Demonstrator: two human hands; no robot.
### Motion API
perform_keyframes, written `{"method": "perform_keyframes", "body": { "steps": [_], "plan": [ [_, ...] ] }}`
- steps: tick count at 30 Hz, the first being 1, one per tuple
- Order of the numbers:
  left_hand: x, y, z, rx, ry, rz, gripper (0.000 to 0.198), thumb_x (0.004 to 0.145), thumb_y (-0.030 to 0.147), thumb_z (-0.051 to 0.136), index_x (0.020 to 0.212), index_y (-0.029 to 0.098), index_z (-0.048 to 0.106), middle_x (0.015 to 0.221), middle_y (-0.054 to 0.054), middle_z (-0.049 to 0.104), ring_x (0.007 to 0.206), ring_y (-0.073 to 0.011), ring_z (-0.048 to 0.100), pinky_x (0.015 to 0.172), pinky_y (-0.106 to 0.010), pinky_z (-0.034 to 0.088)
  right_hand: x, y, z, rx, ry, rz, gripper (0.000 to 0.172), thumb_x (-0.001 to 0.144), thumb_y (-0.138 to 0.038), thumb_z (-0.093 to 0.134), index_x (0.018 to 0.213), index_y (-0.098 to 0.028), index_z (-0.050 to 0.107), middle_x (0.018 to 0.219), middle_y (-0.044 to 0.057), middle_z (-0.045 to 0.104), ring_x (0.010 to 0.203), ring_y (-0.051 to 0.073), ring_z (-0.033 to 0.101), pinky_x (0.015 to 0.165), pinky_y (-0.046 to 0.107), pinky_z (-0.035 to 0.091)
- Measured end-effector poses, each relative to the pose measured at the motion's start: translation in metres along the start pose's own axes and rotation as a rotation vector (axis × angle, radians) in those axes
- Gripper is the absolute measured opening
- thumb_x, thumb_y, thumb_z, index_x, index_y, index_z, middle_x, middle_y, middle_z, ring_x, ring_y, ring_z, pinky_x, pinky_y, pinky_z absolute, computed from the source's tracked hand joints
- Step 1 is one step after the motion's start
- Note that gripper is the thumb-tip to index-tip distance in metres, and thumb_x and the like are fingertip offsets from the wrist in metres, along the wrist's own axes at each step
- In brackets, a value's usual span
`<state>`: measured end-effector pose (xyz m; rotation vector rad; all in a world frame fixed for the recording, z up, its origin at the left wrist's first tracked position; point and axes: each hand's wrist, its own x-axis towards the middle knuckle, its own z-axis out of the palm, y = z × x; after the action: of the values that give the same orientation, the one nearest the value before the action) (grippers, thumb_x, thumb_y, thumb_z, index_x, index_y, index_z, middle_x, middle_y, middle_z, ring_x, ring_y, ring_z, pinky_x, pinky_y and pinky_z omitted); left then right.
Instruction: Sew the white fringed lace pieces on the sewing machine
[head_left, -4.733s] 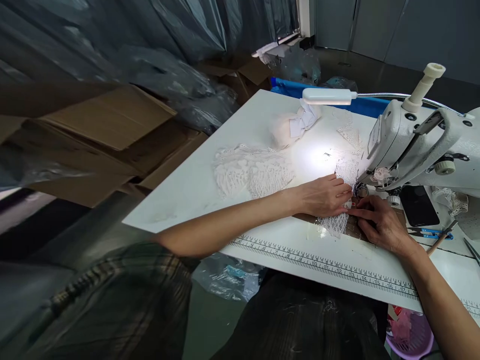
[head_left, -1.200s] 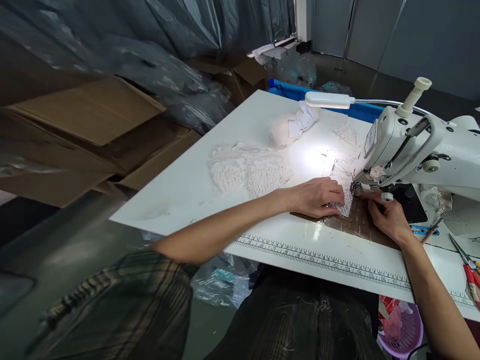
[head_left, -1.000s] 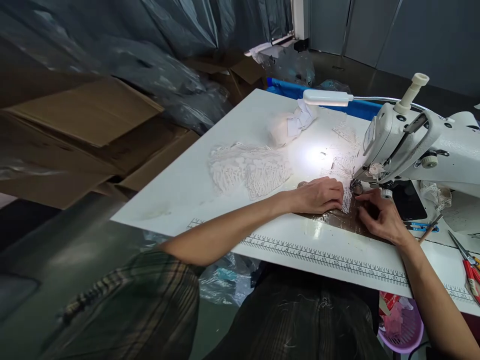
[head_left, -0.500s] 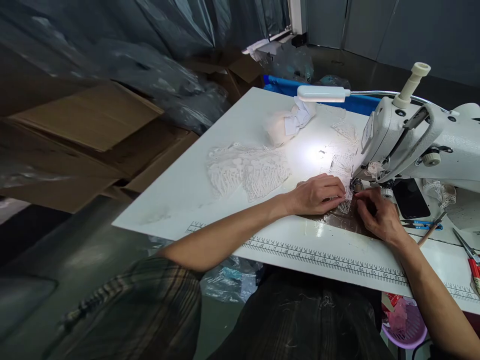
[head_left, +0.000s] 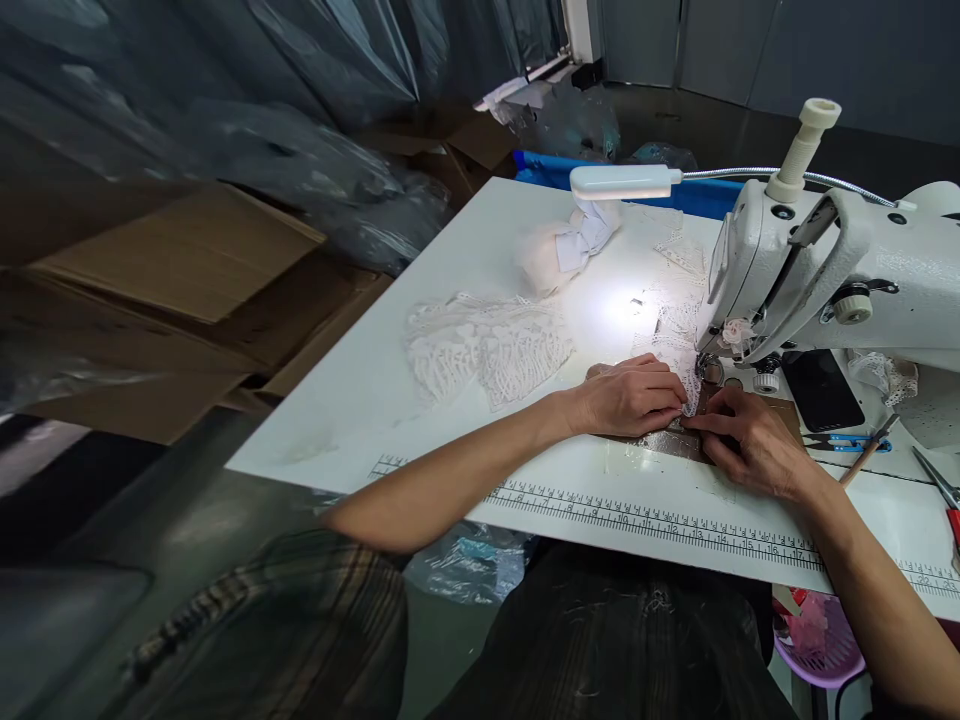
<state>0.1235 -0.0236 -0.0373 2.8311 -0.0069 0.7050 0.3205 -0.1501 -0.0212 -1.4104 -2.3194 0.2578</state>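
White lace fabric (head_left: pixel 677 330) lies under the lamp and runs toward me, just left of the needle area of a white sewing machine (head_left: pixel 810 260). My left hand (head_left: pixel 634 396) rests over the near end of the lace, fingers bent and closed on its edge. Close beside it, my right hand (head_left: pixel 750 440) pinches the lace's near tip between thumb and forefinger. Both hands sit above the brown shiny machine plate (head_left: pixel 675 444). The fingertips nearly meet, so the exact grip is partly hidden.
More white lace pieces (head_left: pixel 491 345) and a tied sheer bundle (head_left: pixel 562 250) lie on the white table (head_left: pixel 337 400). Right of the machine foot are a black phone (head_left: pixel 821 390), blue thread snips (head_left: pixel 847 443) and scissors (head_left: pixel 937 480). A lamp (head_left: pixel 626 182) hangs overhead.
My right hand has moved left and toward me, away from the needle area, to the lace tip by my left hand. The left hand stays almost in place.
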Motion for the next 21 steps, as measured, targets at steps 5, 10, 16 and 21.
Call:
{"method": "perform_keyframes", "body": {
  "steps": [5, 10, 16, 21],
  "plan": [
    [0.001, 0.001, -0.002, 0.062, -0.086, -0.019, 0.025, 0.098, 0.023, 0.048, 0.089, 0.02, 0.07, 0.095, -0.003, 0.074, 0.08, -0.0129, 0.064, 0.079, -0.032, 0.049, 0.0, 0.003, -0.001, 0.057, 0.064, 0.053, 0.034, 0.089, -0.021, 0.048, 0.112, -0.022, 0.073, 0.099, 0.01, 0.063, 0.086, 0.02, 0.06, 0.076, 0.036, 0.054],
    [0.001, 0.0, -0.005, 0.127, -0.096, 0.038, 0.024, 0.099, 0.024, 0.049, 0.089, 0.022, 0.071, 0.095, -0.002, 0.074, 0.08, -0.0133, 0.062, 0.08, -0.032, 0.047, -0.003, 0.013, 0.01, -0.139, 0.123, 0.173, 0.042, 0.09, -0.023, 0.046, 0.128, -0.022, 0.065, 0.105, 0.014, 0.06, 0.085, 0.023, 0.057, 0.071, 0.04, 0.055],
    [0.0, 0.001, -0.005, 0.184, -0.033, 0.106, 0.029, 0.101, 0.023, 0.046, 0.085, 0.021, 0.07, 0.099, -0.003, 0.074, 0.079, -0.0132, 0.06, 0.079, -0.032, 0.047, -0.003, 0.013, 0.015, -0.154, 0.117, 0.144, 0.04, 0.09, -0.022, 0.047, 0.125, -0.024, 0.068, 0.108, 0.014, 0.06, 0.09, 0.024, 0.056, 0.076, 0.041, 0.054],
    [0.0, 0.002, -0.004, 0.18, -0.083, 0.094, 0.031, 0.101, 0.021, 0.045, 0.083, 0.022, 0.07, 0.097, -0.002, 0.074, 0.081, -0.0135, 0.062, 0.079, -0.032, 0.047, -0.003, 0.014, 0.014, -0.161, 0.125, 0.14, 0.04, 0.091, -0.023, 0.046, 0.123, -0.022, 0.069, 0.106, 0.014, 0.06, 0.089, 0.024, 0.056, 0.076, 0.041, 0.054]
  ]
}}
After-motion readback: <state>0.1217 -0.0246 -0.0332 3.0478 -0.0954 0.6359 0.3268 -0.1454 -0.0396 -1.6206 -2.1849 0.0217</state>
